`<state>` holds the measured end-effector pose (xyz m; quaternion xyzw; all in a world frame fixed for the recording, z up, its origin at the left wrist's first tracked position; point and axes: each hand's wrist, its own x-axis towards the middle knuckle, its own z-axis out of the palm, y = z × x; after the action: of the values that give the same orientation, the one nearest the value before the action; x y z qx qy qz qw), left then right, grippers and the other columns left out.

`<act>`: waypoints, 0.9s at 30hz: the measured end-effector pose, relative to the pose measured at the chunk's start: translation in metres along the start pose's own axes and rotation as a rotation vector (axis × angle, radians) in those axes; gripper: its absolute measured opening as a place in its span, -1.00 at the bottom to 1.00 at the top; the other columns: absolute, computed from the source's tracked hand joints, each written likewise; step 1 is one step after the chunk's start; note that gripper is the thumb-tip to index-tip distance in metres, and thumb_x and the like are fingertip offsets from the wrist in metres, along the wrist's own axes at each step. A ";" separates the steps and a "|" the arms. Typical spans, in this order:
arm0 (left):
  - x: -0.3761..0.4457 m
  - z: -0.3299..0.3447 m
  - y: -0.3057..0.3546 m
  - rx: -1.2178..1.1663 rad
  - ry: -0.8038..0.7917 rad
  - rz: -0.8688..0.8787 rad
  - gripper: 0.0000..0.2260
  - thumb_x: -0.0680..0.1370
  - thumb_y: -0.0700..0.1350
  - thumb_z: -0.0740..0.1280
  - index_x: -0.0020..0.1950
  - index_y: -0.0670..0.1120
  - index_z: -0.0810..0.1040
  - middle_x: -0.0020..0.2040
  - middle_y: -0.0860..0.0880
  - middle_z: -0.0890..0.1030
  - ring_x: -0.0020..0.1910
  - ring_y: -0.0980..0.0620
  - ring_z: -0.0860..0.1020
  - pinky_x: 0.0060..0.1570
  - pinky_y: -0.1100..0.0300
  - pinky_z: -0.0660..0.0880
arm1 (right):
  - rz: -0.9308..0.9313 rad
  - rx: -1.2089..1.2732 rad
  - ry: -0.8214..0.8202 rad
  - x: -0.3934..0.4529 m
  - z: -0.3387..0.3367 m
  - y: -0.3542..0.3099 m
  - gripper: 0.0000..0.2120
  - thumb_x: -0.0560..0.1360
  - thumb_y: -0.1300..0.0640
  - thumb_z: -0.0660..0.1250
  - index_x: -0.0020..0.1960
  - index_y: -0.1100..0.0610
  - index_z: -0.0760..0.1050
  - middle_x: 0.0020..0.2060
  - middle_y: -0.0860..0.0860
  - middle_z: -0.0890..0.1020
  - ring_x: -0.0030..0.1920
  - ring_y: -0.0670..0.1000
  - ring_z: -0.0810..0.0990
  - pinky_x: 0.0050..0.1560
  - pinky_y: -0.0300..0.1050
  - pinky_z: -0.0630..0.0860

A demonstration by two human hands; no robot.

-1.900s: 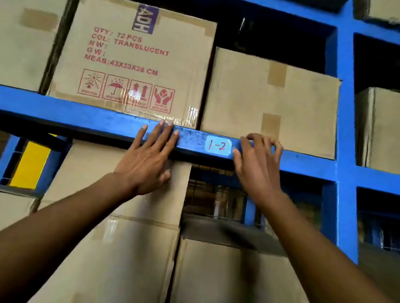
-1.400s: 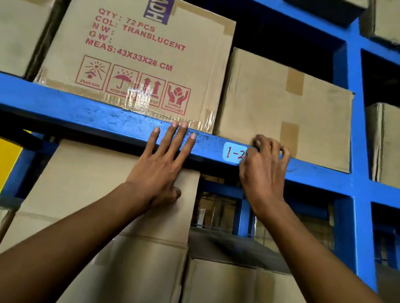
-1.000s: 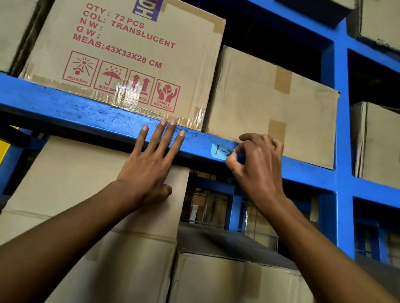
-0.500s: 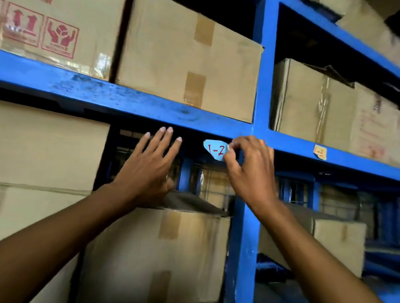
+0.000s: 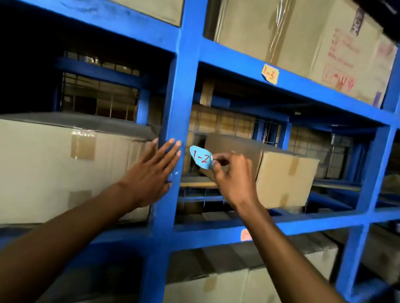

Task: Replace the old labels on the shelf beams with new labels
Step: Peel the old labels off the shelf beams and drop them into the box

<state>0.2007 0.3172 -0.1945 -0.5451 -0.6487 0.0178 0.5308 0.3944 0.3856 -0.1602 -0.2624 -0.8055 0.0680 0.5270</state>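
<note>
While I face the blue rack, its upright post [image 5: 180, 86] runs straight up between my two hands, cardboard boxes filling the bays either side. A shelf beam [image 5: 302, 87] crosses well above my right hand and carries an orange label [image 5: 269, 73] reading 1-3, one corner curling off. A lower beam [image 5: 208, 235] passes under my wrists, with a pinkish label [image 5: 246, 235] partly hidden by my right forearm. The bay behind my right hand is open above a taped box [image 5: 267, 169], wire mesh at the back. Left of my left hand, a large box [image 5: 40, 169] fills its bay. My left hand [image 5: 152, 175] is flat, fingers spread, fingertips over the post; contact unclear. My right hand [image 5: 235, 177] is curled, thumb and forefinger pinching the blue label [image 5: 200, 157] marked 1-2, held free of any beam, just right of the post.
</note>
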 end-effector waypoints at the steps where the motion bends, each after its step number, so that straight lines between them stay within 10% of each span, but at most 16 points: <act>1: -0.006 0.004 0.009 0.004 -0.020 -0.017 -0.35 0.53 0.13 0.07 0.49 -0.22 0.01 0.53 -0.22 0.05 0.52 -0.16 -0.07 0.43 -0.11 -0.25 | 0.028 0.026 -0.031 -0.008 0.008 0.010 -0.81 0.46 0.20 0.30 0.02 0.16 0.62 -0.01 0.12 0.70 0.03 0.13 0.62 0.09 0.17 0.52; 8: -0.064 0.034 0.083 0.031 -0.117 -0.043 -0.30 0.40 0.09 0.26 0.43 -0.27 0.25 0.47 -0.26 0.26 0.49 -0.18 0.19 0.42 -0.15 -0.11 | 0.259 0.159 -0.286 -0.115 0.076 0.075 -0.84 0.38 0.19 0.37 -0.07 0.15 0.67 -0.12 0.14 0.73 -0.06 0.14 0.67 0.00 0.08 0.58; 19: -0.187 0.086 0.201 -0.046 -0.533 0.064 -0.19 0.41 0.10 0.26 0.51 -0.22 -0.01 0.55 -0.25 -0.06 0.53 -0.19 -0.10 0.47 -0.14 -0.09 | 0.439 -0.031 -0.975 -0.330 0.158 0.152 -0.79 0.44 0.20 0.27 -0.04 0.22 0.64 -0.02 0.19 0.68 0.02 0.18 0.63 -0.09 -0.04 0.53; 27: -0.206 0.106 0.232 -0.060 -0.537 0.026 -0.13 0.37 0.09 0.27 0.52 -0.23 -0.07 0.54 -0.28 -0.10 0.52 -0.24 -0.10 0.48 -0.12 0.07 | 0.528 -0.211 -1.338 -0.435 0.204 0.187 -0.75 0.44 0.13 0.33 0.05 0.26 0.57 0.06 0.21 0.65 0.06 0.17 0.62 -0.09 -0.09 0.50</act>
<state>0.2524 0.3207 -0.5178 -0.5446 -0.7593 0.1495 0.3233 0.4136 0.3641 -0.6751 -0.3998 -0.8674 0.2609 -0.1404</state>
